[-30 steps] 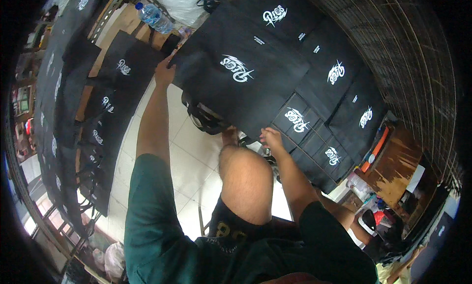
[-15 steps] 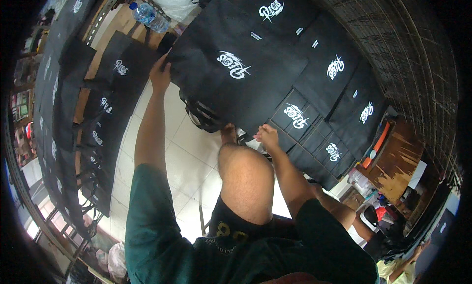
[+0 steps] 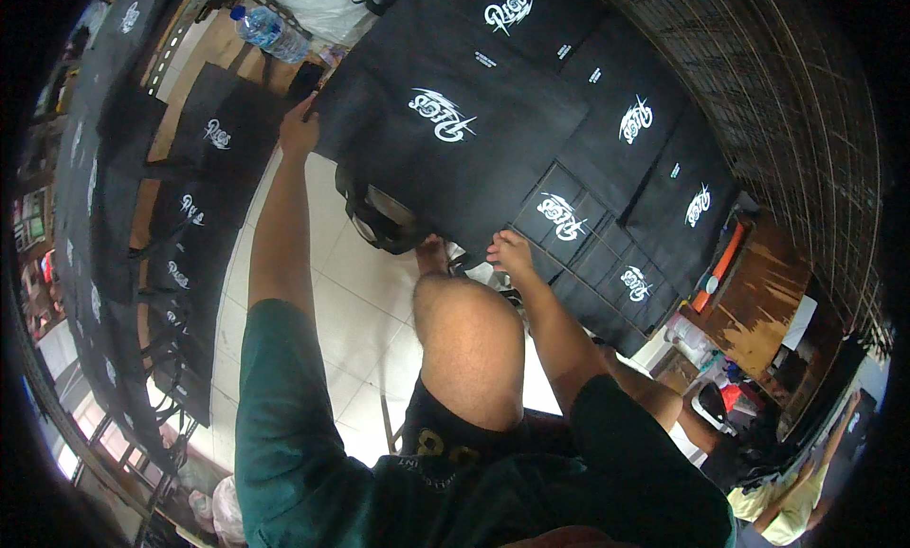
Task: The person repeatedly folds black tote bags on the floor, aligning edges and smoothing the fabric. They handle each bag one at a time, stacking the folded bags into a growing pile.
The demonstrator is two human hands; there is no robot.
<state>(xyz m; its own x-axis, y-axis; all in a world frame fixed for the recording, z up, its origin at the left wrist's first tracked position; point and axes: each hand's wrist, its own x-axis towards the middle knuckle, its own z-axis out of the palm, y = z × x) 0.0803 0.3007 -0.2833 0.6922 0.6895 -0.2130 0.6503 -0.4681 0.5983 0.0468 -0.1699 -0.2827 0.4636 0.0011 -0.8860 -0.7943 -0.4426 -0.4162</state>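
Fingers of the left hand (image 3: 300, 126) curl over the far left corner of a black bag (image 3: 455, 140), pinching its edge. The right hand (image 3: 513, 252) closes on the near edge of the same bag, thumb and fingers gripping the fabric. The bag is held spread between the two hands, printed side up with a white emblem at its middle, above a white tiled floor (image 3: 322, 311). Its handles (image 3: 379, 216) hang in a loop from the near edge, just beside the person's raised knee (image 3: 469, 339).

Beyond the bag and to its right, more black bags (image 3: 616, 140) with the same white emblem lie overlapping in rows. Another row of black bags (image 3: 199, 197) runs down the left side. A plastic bottle (image 3: 270, 31) lies on a wooden surface near the top left. At the right stands a wooden table (image 3: 758, 301).
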